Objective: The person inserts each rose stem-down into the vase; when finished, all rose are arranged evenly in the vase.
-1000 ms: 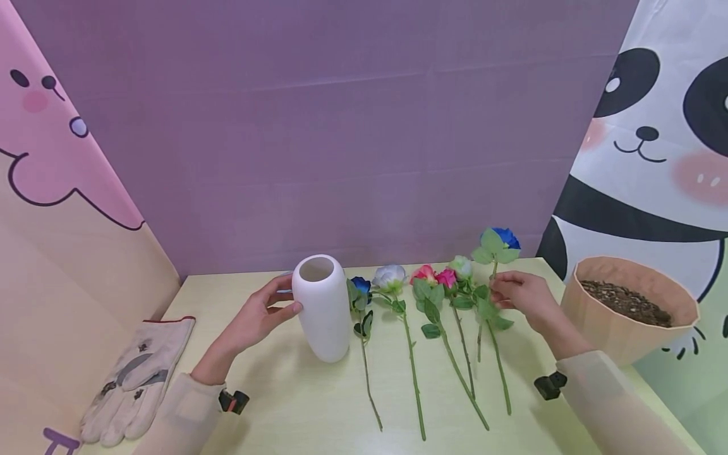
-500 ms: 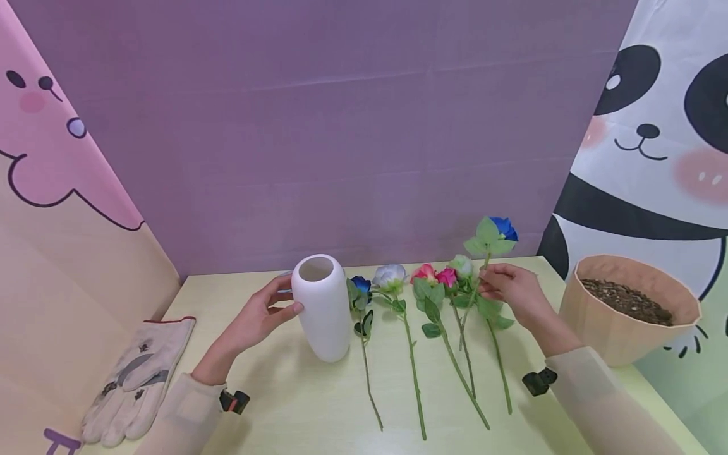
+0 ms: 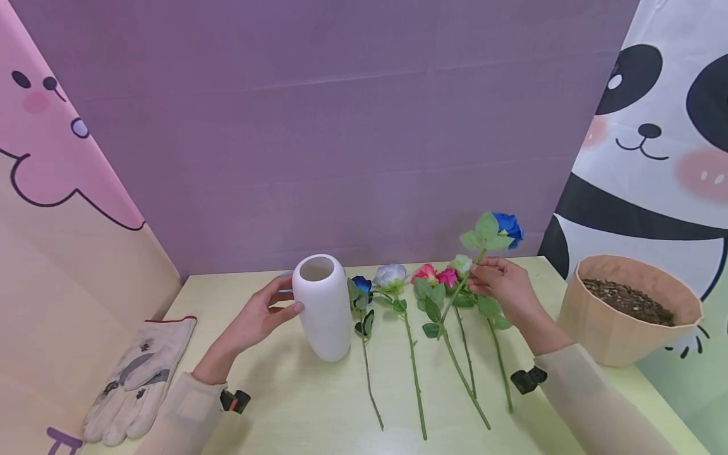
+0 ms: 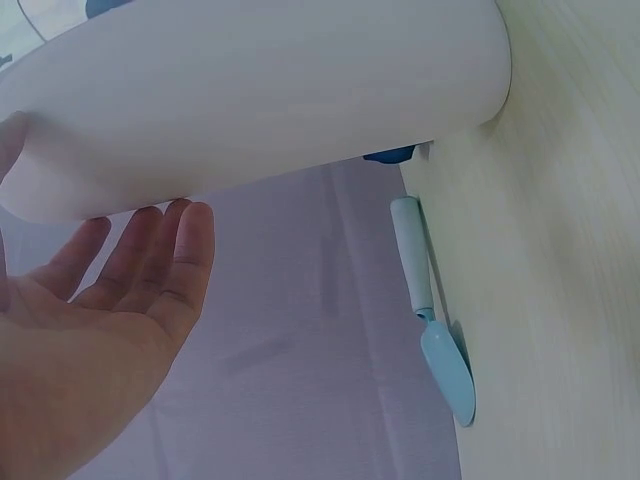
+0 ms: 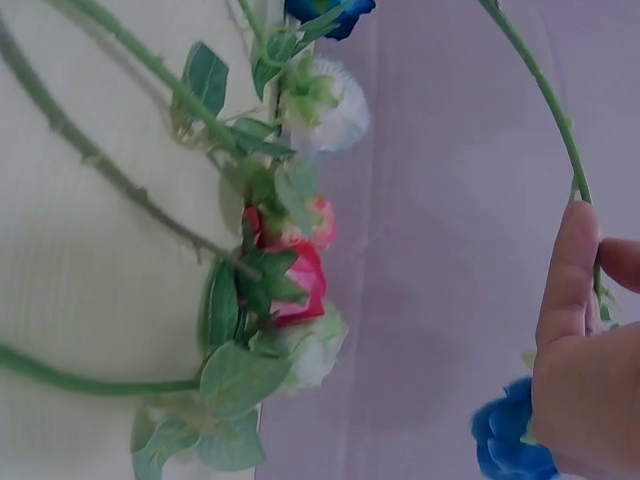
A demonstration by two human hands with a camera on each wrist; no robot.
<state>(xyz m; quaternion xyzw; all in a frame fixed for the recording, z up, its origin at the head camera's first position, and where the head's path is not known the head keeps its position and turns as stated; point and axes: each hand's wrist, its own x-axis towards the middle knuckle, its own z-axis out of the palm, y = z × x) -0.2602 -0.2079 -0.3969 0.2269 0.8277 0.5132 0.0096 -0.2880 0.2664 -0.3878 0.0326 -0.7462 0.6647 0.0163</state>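
My left hand (image 3: 256, 322) holds the upper side of a white vase (image 3: 325, 319), thumb in front and fingers behind. The vase stands upright, its mouth facing up. In the left wrist view the fingertips (image 4: 195, 222) lie against its wall. Over at the right, my right hand (image 3: 506, 287) pinches the green stem of a blue rose (image 3: 508, 229) between thumb and fingers. That rose is raised above the others, bloom up and stem slanting down to the left. Below it lie a pink rose (image 5: 298, 285), a pale green-white rose (image 5: 315, 350) and a coral rose (image 3: 424, 272).
Nearer the vase lie a dark blue rose (image 3: 361, 285) and a white flower (image 3: 390, 278). A peach pot (image 3: 597, 322) of soil stands at the right edge, gloves (image 3: 139, 379) at the left. A light-blue trowel (image 4: 450, 370) lies behind the vase, near the purple backdrop (image 3: 364, 126).
My right hand has lifted the blue rose and carried it to the left, over the other flowers. My left hand and the vase have stayed in place.
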